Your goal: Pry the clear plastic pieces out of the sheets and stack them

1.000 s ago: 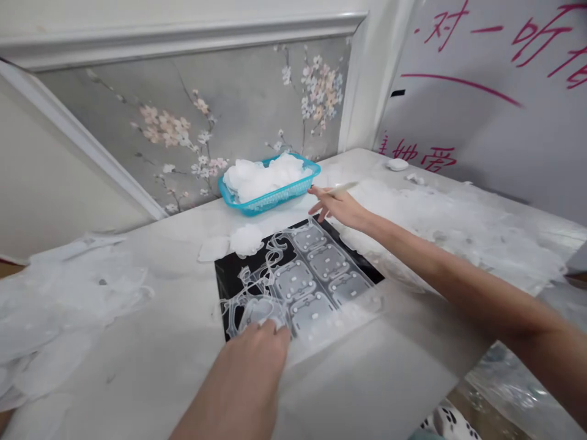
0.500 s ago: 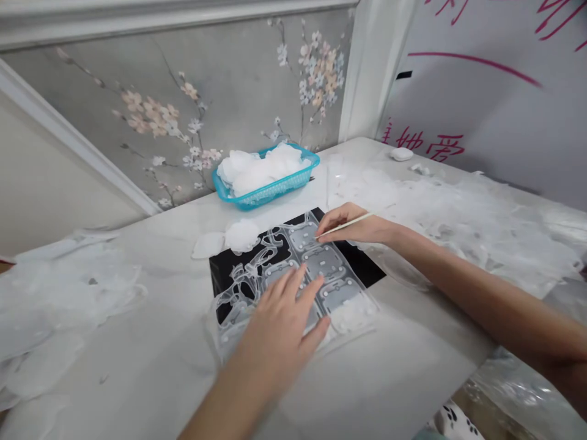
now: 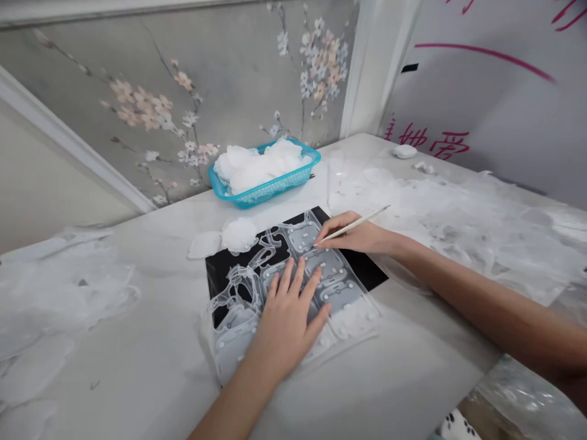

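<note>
A translucent sheet (image 3: 330,264) of moulded rounded shapes with small raised dots lies over a black board (image 3: 367,269). My left hand (image 3: 287,321) rests flat on the sheet's middle, fingers spread. At the far right part of the sheet, my right hand (image 3: 343,232) pinches a thin pale pen-like tool (image 3: 364,219), tilted with its tip down on the sheet; I cannot make out what kind of tip it has. Loose clear cut strips (image 3: 247,278) curl over the board's left side. Just beyond sit a small white heap (image 3: 239,235) and a flat translucent piece (image 3: 204,244).
A turquoise basket (image 3: 270,186) heaped with white pieces stands against the wall. Translucent scraps cover the table's right side (image 3: 440,208), and a pile of clear pieces (image 3: 68,287) lies at left. A small white rounded object (image 3: 404,151) sits near the back corner.
My left hand has settled flatter on the sheet, its fingers shifting slightly left. The tool in my right hand now stands steeper, its tip nearer me. The view has shifted a little.
</note>
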`<state>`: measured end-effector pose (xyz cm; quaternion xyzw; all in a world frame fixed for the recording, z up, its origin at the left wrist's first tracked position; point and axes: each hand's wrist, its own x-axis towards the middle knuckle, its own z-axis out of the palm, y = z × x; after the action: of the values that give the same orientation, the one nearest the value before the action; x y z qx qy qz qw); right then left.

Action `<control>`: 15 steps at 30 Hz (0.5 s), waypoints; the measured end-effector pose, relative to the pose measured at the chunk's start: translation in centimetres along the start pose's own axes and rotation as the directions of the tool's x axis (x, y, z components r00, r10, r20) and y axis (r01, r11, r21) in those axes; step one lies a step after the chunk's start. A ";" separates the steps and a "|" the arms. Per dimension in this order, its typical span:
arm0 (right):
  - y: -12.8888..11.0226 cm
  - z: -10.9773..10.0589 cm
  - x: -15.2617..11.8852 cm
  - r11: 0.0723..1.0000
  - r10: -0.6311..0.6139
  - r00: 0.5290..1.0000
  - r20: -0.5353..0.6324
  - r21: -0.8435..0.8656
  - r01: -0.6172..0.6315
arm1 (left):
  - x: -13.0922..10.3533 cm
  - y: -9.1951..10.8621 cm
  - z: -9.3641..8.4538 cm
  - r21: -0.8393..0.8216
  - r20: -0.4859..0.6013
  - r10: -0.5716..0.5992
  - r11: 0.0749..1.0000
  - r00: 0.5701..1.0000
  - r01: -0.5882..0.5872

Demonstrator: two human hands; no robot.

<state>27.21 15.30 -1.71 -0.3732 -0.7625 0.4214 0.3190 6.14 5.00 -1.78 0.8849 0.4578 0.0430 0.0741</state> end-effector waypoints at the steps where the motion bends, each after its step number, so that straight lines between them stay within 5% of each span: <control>1: 0.0 0.1 0.0 1.000 -0.017 1.000 -0.002 -0.017 0.017 | 0.0 0.0 0.1 0.003 -0.010 0.006 1.000 1.000 -0.006; 7: -1.1 0.2 -0.2 0.953 -0.215 0.970 0.118 -0.191 0.234 | -0.1 -0.1 0.5 0.023 -0.030 0.007 1.000 1.000 -0.006; 15: -1.8 -2.5 -0.2 0.941 -0.095 0.970 0.223 -0.299 0.161 | 0.0 0.2 -0.1 -0.010 -0.016 0.028 1.000 0.999 -0.028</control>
<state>28.80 15.48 1.01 -0.3231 -0.8714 0.3091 0.2018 6.30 4.95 -1.69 0.8906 0.4456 0.0536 0.0742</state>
